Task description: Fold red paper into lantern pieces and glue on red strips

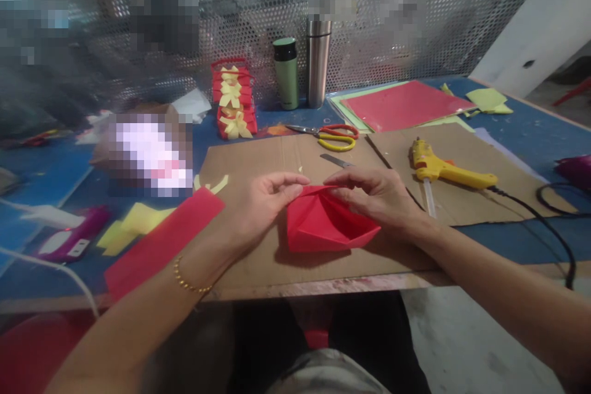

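Both hands grip a red folded paper box (332,231) just above the brown cardboard sheet (249,163). My left hand (274,200) pinches the box's far edge on the left, thumb over the fold. On the right of that same edge, my right hand (373,194) is closed on the paper, its fingers partly hidden behind the box. The box's near side sags open toward me. Just beyond the hands lies a grey blade (335,160), partly covered by my right hand. Scissors (339,135) with red and yellow handles rest farther back.
A yellow hot glue gun (443,166) with a black cord lies at right. Red paper (166,243) and yellow strips (133,225) are left. Finished-looking red boxes with yellow bows (234,98), a green cup (287,77), a steel flask (318,68) and red sheets (409,104) stand or lie behind.
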The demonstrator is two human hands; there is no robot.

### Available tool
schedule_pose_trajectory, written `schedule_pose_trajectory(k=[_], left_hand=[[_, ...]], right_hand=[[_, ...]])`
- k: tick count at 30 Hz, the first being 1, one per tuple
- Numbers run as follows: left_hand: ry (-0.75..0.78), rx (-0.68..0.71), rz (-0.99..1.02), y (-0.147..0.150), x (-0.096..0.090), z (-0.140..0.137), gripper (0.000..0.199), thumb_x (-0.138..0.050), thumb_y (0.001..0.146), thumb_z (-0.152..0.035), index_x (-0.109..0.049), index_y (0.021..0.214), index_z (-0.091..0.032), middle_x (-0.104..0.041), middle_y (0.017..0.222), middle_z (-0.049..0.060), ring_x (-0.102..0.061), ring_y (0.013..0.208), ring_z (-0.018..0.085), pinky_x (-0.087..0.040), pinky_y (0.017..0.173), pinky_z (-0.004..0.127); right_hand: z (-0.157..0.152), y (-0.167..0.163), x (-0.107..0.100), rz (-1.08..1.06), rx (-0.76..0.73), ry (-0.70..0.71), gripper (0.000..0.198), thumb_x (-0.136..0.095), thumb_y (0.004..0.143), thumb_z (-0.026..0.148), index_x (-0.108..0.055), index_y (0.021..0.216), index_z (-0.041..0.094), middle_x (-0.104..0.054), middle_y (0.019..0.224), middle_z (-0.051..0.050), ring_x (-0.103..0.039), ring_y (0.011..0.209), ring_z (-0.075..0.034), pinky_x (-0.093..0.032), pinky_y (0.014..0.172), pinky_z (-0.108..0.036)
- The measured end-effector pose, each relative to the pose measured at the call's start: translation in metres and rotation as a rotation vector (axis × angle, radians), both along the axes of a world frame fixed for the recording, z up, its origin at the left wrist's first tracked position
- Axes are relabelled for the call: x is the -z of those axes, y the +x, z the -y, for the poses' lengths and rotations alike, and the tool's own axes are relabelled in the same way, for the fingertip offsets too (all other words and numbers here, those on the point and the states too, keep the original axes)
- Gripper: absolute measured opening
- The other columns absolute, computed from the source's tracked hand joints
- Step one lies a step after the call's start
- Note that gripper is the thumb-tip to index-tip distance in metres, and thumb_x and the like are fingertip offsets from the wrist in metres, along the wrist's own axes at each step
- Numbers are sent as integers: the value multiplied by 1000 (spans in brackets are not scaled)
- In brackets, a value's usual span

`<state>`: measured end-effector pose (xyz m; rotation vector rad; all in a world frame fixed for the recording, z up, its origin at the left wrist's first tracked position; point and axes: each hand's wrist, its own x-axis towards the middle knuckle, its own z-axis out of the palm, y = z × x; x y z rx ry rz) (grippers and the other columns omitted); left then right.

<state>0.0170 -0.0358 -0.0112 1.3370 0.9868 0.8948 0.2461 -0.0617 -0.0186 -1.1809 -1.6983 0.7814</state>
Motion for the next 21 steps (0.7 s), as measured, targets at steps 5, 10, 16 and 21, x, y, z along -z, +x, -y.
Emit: schedule_pose_trajectory(k=[5, 10, 16, 21], left_hand=[[44, -41, 27, -3, 3, -4, 26, -84, 84, -37, -83, 102, -19, -81, 96, 7, -74, 83, 18, -61, 74, 29], [66, -72, 12, -3, 5, -3, 28, -84, 84, -38, -83, 104, -18, -82, 99, 9, -74, 85, 19, -61, 76, 30], [146, -109, -22, -2, 5, 0, 25, -81, 86, -37, -84, 103, -19, -82, 99, 9, -73, 88, 20, -61, 78, 30], [164, -111, -68, -2, 4, 2, 25, -79, 86, -37, -85, 103, -19, -82, 100, 10, -73, 90, 21, -61, 76, 30]], right_hand=[[2, 2, -3, -212, 4, -204, 31, -81, 83, 50, -84, 95, 21, -80, 83, -6, -73, 76, -20, -58, 63, -29], [1, -1, 0, -381, 19, -312, 31, -86, 76, 47, -84, 93, 20, -80, 83, -6, -73, 75, -19, -60, 64, -31], [-3, -4, 2, -543, 39, -349, 28, -91, 67, 38, -82, 89, 23, -78, 78, -3, -69, 69, -16, -57, 64, -29], [-6, -3, 0, -568, -9, -361, 20, -90, 66, 32, -76, 77, 22, -75, 76, -1, -65, 67, -14, -54, 64, -29]])
